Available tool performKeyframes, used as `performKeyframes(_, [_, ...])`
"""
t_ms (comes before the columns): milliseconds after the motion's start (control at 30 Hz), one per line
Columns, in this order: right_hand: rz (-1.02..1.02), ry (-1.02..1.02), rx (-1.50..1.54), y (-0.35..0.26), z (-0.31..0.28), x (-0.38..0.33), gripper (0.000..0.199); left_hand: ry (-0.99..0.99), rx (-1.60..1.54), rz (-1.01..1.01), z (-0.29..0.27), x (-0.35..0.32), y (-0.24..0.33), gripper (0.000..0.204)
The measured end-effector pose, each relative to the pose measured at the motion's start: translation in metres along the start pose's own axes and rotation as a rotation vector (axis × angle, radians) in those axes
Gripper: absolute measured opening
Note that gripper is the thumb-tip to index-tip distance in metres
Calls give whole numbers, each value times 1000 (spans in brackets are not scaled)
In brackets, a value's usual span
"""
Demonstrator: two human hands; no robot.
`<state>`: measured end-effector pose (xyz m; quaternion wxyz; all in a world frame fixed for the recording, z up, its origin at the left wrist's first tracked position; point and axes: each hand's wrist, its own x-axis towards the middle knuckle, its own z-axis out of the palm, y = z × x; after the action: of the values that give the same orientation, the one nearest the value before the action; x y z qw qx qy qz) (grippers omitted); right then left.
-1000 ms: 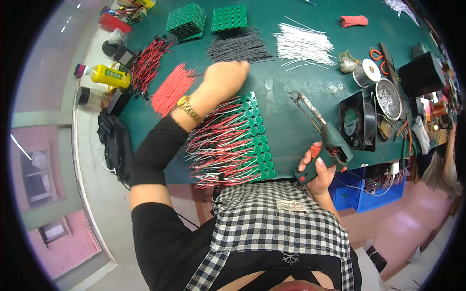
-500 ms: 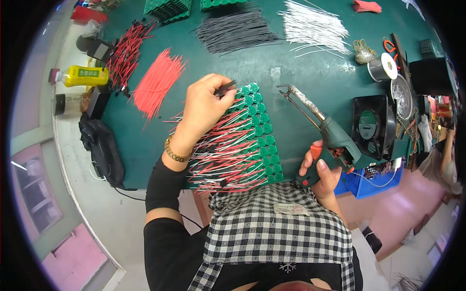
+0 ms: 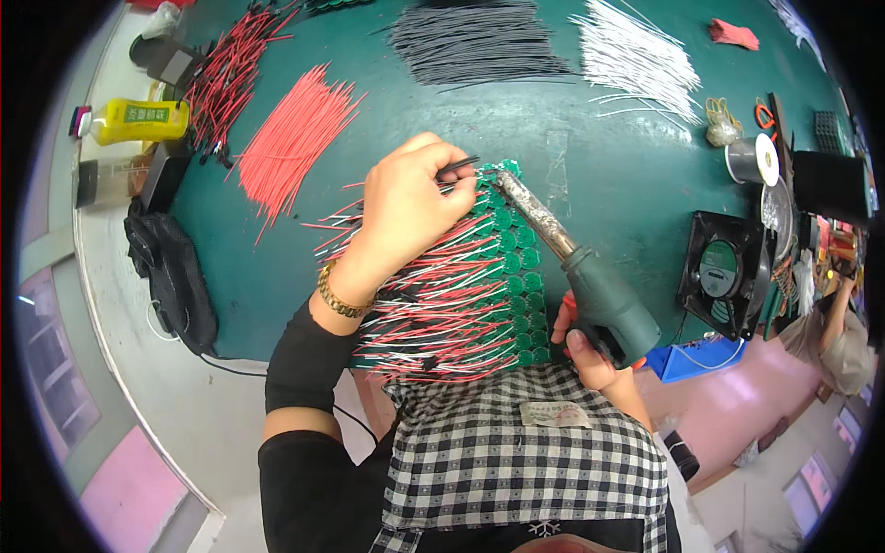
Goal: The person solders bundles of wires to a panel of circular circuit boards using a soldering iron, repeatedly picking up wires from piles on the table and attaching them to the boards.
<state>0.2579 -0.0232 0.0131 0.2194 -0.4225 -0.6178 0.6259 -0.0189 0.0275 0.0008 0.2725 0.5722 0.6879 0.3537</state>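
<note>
A panel of small round green circuit boards [image 3: 524, 276] lies before me, with rows of red, white and black wires [image 3: 433, 295] reaching left from it. Above its far end, my left hand [image 3: 415, 189] pinches a few short black wires [image 3: 454, 167], their ends pointing right toward the boards. My right hand [image 3: 590, 346] is wrapped round the grip of a dark green soldering gun [image 3: 608, 300]. The gun's scorched metal barrel slants up and left, and its tip is at the far boards, close to the black wire ends. Whether tip and wire touch is too small to tell.
Red [image 3: 295, 143], black [image 3: 479, 44] and white wire bundles [image 3: 638, 60] lie across the green table. To the right stand a solder spool [image 3: 751, 160] and a black fan [image 3: 728, 272]. A yellow bottle [image 3: 138, 121] and a black pouch [image 3: 171, 276] are at left.
The soldering gun has swung left and its tip has come to the boards' far end. My left hand, with the black wires, has shifted slightly right. The whole view has shifted a little.
</note>
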Motion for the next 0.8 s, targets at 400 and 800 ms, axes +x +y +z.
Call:
performKeyframes(400, [30, 70, 146, -5, 2, 9, 43, 7, 2, -19, 1, 2, -1, 13])
performKeyframes(800, [24, 42, 58, -1, 1, 9, 39, -23, 5, -12, 0, 5, -3, 11])
